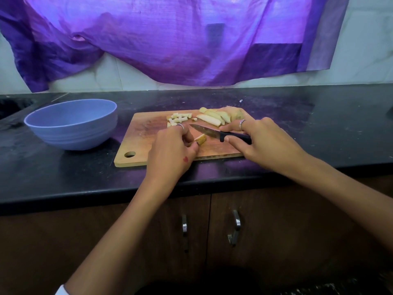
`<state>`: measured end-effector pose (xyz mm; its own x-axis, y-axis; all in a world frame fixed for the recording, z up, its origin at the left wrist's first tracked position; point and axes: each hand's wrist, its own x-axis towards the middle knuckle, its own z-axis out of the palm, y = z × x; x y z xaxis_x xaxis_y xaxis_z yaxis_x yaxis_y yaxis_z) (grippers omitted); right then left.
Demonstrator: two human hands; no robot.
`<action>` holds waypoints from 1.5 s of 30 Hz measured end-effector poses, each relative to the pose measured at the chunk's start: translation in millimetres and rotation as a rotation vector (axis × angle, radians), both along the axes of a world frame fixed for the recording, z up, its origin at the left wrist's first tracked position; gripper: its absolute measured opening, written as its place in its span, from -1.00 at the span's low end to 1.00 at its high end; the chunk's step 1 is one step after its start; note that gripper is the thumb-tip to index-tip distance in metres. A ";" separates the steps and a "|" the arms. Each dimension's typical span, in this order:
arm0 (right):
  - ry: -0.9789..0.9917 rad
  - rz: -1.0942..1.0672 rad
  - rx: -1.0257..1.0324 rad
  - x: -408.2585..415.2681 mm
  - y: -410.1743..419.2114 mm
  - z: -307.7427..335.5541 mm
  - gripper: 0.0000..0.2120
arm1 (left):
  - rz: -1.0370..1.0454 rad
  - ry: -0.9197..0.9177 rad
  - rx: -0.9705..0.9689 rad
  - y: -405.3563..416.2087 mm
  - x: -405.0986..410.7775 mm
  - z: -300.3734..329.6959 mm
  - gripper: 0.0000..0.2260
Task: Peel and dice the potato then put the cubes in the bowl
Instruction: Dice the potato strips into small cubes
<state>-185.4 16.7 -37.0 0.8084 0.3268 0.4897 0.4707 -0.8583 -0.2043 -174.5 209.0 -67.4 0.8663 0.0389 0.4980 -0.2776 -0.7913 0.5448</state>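
Note:
On the wooden cutting board (146, 143) my left hand (172, 150) pinches a short potato strip (201, 139) against the board. My right hand (263, 143) grips the black handle of a knife (214, 133); its blade points left, just above the strip. A small pile of potato cubes (177, 119) lies at the board's far edge. Several longer potato slices (214, 118) lie to the right of the cubes. The blue bowl (72, 124) stands left of the board and looks empty.
Everything sits on a black countertop (319, 124) with its front edge close to me. A sink corner (12, 105) shows at the far left. Purple cloth (180, 39) hangs on the tiled wall behind. Cabinet doors with metal handles (184, 226) are below the counter.

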 end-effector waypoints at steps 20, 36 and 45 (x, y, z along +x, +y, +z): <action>-0.014 -0.058 -0.275 -21.3 -7.7 2.5 -0.70 | 0.035 0.018 -0.017 -2.5 -0.2 1.5 -0.87; -0.053 -0.064 -0.013 -13.4 5.3 -5.5 -0.70 | 0.019 0.004 -0.027 -1.8 -1.0 0.8 -0.82; -0.011 0.026 -0.061 13.1 10.1 -2.9 -0.72 | -0.001 0.012 -0.022 -0.6 0.4 1.8 -0.85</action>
